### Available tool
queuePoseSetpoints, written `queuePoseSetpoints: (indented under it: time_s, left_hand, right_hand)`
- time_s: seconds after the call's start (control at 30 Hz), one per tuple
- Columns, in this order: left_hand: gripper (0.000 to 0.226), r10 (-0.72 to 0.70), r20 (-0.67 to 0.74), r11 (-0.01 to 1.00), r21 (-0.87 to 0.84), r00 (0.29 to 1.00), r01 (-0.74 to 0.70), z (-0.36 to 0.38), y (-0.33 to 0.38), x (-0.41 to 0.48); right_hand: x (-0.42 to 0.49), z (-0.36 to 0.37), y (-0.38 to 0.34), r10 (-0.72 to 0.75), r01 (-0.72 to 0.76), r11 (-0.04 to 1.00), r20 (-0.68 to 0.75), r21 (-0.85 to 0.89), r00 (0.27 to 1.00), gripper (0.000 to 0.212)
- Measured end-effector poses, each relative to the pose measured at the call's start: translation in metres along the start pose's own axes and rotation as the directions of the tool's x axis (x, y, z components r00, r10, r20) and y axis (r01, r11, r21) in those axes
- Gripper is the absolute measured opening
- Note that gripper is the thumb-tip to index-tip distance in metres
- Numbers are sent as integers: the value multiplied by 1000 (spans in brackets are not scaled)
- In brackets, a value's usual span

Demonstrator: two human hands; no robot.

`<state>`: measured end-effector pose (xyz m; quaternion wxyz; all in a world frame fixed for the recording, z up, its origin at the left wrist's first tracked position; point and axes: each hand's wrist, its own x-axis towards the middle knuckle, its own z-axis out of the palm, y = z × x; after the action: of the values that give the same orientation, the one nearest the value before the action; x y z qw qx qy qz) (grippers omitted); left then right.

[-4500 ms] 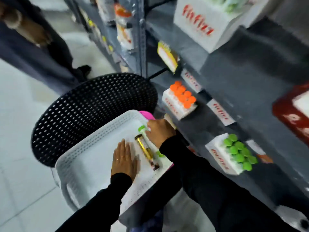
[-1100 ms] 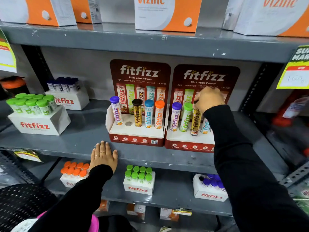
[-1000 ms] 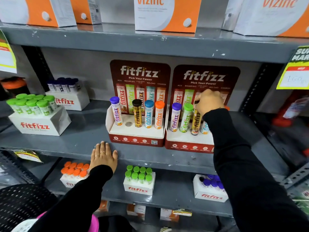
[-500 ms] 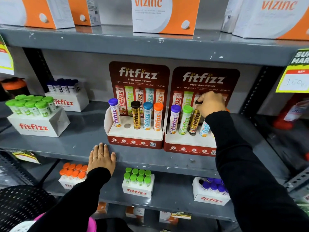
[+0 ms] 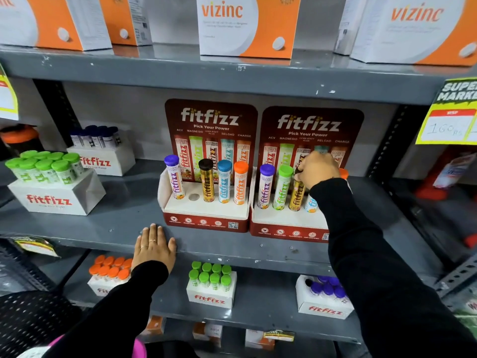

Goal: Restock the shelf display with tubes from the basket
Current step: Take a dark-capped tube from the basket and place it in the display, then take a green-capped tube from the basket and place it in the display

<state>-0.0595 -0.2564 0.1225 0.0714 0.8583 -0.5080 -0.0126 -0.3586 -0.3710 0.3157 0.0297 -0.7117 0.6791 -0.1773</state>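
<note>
The grey shelf [image 5: 77, 228] carries two red fitfizz displays; the right display [image 5: 289, 226] sits under the grip, the left display [image 5: 206, 218] just beside it. The right hand [image 5: 318, 169] closes on the gold tube [image 5: 296, 197] by its cap — upright in its slot, green tube [image 5: 282, 189] alongside. The left hand [image 5: 154, 245] lies flat, holding nothing, on the shelf edge.
</note>
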Motion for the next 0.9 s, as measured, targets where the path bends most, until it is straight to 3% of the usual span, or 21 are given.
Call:
queuePoseSetpoints:
  time_s: [0.13,0.27,0.43,0.5,0.6,0.77,0.9]
  left_hand:
    - [58,-2,12,1000,-2,1000,2,-2,1,0]
    - [56,9,-25,999,-50,1000,-10,0,-2,-1]
    - [60,47,-29,992,-120,998,-50,3,-8,-1]
    - [70,105,-67,981,-154,992,-114,5,-19,-11]
    - [61,140,-118,975,-157,983,-157,30,-52,-47]
    - [58,-179,25,959,-221,984,180,99,-140,-135]
    - [72,-462,219,841,-199,859,503,127,-194,-198]
  right_hand:
    - [-10,-6,-7,-26,26,999,-10,-21,1000,20]
    - [-36,0,-48,-216,214,976,-94,-29,972,33]
    - [-81,47,-138,-551,551,829,-22,95,834,37]
    - [-99,77,-167,-633,625,772,44,118,773,35]
    - [-130,121,-202,-709,689,704,208,170,674,33]
    - [-185,191,-254,-777,736,607,417,299,471,36]
    - [-234,264,-293,-804,773,518,517,367,293,23]
